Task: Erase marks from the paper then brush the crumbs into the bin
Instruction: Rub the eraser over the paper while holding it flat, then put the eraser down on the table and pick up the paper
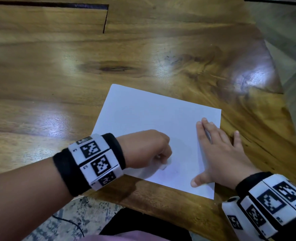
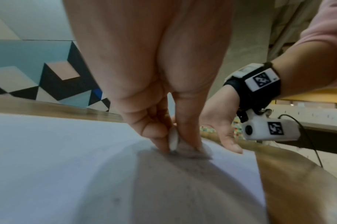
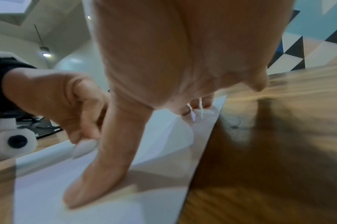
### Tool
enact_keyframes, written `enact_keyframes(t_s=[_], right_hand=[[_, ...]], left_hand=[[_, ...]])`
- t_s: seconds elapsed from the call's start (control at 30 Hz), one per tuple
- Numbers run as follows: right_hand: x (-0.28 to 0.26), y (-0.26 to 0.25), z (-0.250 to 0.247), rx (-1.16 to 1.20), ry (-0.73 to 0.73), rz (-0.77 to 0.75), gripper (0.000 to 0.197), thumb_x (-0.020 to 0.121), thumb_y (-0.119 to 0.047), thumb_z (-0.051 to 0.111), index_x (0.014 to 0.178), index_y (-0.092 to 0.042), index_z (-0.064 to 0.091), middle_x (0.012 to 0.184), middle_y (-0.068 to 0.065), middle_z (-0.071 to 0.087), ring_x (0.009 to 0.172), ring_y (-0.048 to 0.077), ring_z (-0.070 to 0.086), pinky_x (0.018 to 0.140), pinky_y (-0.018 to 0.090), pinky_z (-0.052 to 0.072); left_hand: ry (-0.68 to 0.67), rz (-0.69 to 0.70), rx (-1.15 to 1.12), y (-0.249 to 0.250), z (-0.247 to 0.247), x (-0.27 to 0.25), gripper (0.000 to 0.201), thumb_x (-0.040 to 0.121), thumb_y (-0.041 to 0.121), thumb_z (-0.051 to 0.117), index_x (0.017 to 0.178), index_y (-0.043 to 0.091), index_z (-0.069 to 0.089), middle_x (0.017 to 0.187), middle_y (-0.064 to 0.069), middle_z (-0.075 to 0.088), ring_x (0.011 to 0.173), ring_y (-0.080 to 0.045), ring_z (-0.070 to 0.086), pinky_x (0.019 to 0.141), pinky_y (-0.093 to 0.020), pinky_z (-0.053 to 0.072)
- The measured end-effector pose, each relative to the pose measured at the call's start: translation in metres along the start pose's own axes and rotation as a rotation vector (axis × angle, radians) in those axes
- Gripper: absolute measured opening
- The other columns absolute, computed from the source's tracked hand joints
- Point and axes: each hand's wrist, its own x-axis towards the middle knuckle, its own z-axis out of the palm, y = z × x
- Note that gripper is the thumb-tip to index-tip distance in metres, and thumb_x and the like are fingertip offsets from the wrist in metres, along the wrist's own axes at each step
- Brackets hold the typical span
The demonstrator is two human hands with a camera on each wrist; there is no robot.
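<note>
A white sheet of paper lies at the near right of the wooden table. My left hand pinches a small white eraser and presses it onto the near part of the sheet, where faint grey marks show. The left wrist view has the eraser held between thumb and fingers, its tip on the paper. My right hand lies flat with spread fingers on the sheet's right edge, thumb pressed on the paper. No bin is in view.
The table's near edge runs just below the paper, with a patterned floor beneath. The table's right corner drops off to grey floor. A dark slot is cut into the table at the far left.
</note>
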Motion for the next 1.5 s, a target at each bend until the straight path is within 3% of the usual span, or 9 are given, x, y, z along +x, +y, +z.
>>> enact_keyframes(t_s=[0.13, 0.33, 0.5, 0.77, 0.87, 1.03, 1.3, 1.4, 1.5], right_hand=[[0.001, 0.000, 0.000, -0.007, -0.010, 0.002, 0.148, 0.053, -0.072, 0.070, 0.136, -0.017, -0.040, 0.145, -0.003, -0.042, 0.139, 0.015, -0.029, 0.112, 0.057, -0.011], [0.005, -0.002, 0.000, -0.031, -0.008, 0.012, 0.150, 0.051, -0.074, 0.069, 0.136, -0.015, -0.039, 0.145, -0.002, -0.042, 0.140, 0.018, -0.027, 0.112, 0.059, -0.008], [0.003, -0.006, -0.004, -0.075, -0.007, 0.034, 0.148, 0.053, -0.073, 0.069, 0.139, -0.013, -0.036, 0.147, 0.001, -0.039, 0.141, 0.019, -0.023, 0.112, 0.062, -0.005], [-0.002, -0.019, -0.019, -0.135, 0.062, 0.079, 0.125, 0.069, -0.073, 0.056, 0.146, -0.011, -0.021, 0.155, 0.003, -0.022, 0.145, 0.020, -0.008, 0.112, 0.057, -0.006], [-0.001, -0.022, -0.022, -0.103, 0.149, 0.069, 0.105, 0.078, -0.069, 0.049, 0.149, -0.013, -0.005, 0.157, 0.001, -0.004, 0.144, 0.019, 0.008, 0.115, 0.052, -0.003], [0.008, -0.022, -0.032, -0.039, 0.307, 0.060, 0.048, 0.093, -0.045, 0.045, 0.133, -0.020, 0.036, 0.136, -0.002, 0.036, 0.125, 0.018, 0.040, 0.117, 0.042, 0.006], [0.014, -0.020, -0.033, -0.021, 0.374, 0.037, 0.023, 0.095, -0.031, 0.045, 0.116, -0.021, 0.049, 0.118, -0.002, 0.046, 0.112, 0.018, 0.049, 0.112, 0.034, 0.020], [0.015, -0.011, -0.039, 0.101, 0.403, 0.092, 0.030, 0.091, -0.033, 0.053, 0.117, -0.018, 0.048, 0.119, 0.001, 0.045, 0.110, 0.022, 0.048, 0.089, 0.031, 0.037], [0.023, 0.000, -0.049, 0.262, 0.421, 0.211, 0.056, 0.083, -0.036, 0.066, 0.125, -0.011, 0.041, 0.126, 0.009, 0.041, 0.119, 0.026, 0.039, 0.090, 0.034, 0.038]], left_hand=[[-0.120, -0.070, 0.018, -0.009, -0.007, -0.012, 0.016, 0.073, 0.000, 0.057, 0.076, 0.012, 0.068, 0.083, 0.000, 0.064, 0.078, -0.017, 0.060, 0.065, -0.022, 0.044], [0.091, -0.010, 0.054, -0.003, 0.000, 0.000, 0.018, 0.078, 0.002, 0.054, 0.085, 0.013, 0.066, 0.091, -0.003, 0.059, 0.081, -0.019, 0.057, 0.072, -0.035, 0.049], [-0.108, -0.126, 0.021, -0.020, 0.003, -0.009, 0.015, 0.078, 0.008, 0.054, 0.067, 0.015, 0.062, 0.077, -0.001, 0.059, 0.064, -0.012, 0.048, 0.051, -0.008, 0.039], [0.308, -0.286, -0.069, -0.042, -0.088, 0.021, 0.015, 0.073, 0.009, 0.070, 0.085, 0.019, 0.071, 0.068, 0.005, 0.066, 0.066, -0.011, 0.060, 0.064, -0.020, 0.046], [0.491, -0.398, -0.139, -0.058, -0.109, 0.040, 0.011, 0.075, 0.008, 0.070, 0.084, 0.013, 0.069, 0.062, 0.006, 0.061, 0.056, -0.002, 0.055, 0.047, -0.003, 0.040], [0.644, -0.502, -0.235, -0.067, -0.121, 0.073, 0.008, 0.074, 0.005, 0.070, 0.080, 0.009, 0.069, 0.057, 0.007, 0.054, 0.045, -0.001, 0.051, 0.035, -0.001, 0.034], [0.667, -0.565, -0.067, -0.064, -0.119, 0.075, 0.019, 0.083, 0.004, 0.056, 0.091, 0.017, 0.067, 0.104, -0.008, 0.064, 0.087, -0.021, 0.056, 0.070, -0.030, 0.047], [0.611, -0.556, 0.000, -0.059, -0.118, 0.049, 0.018, 0.081, 0.007, 0.057, 0.093, 0.016, 0.067, 0.101, -0.009, 0.066, 0.083, -0.020, 0.053, 0.069, -0.028, 0.042], [0.463, -0.591, 0.164, -0.055, -0.103, 0.017, 0.039, 0.075, 0.019, 0.068, 0.113, 0.021, 0.059, 0.115, -0.013, 0.059, 0.106, -0.030, 0.051, 0.088, -0.034, 0.044]])
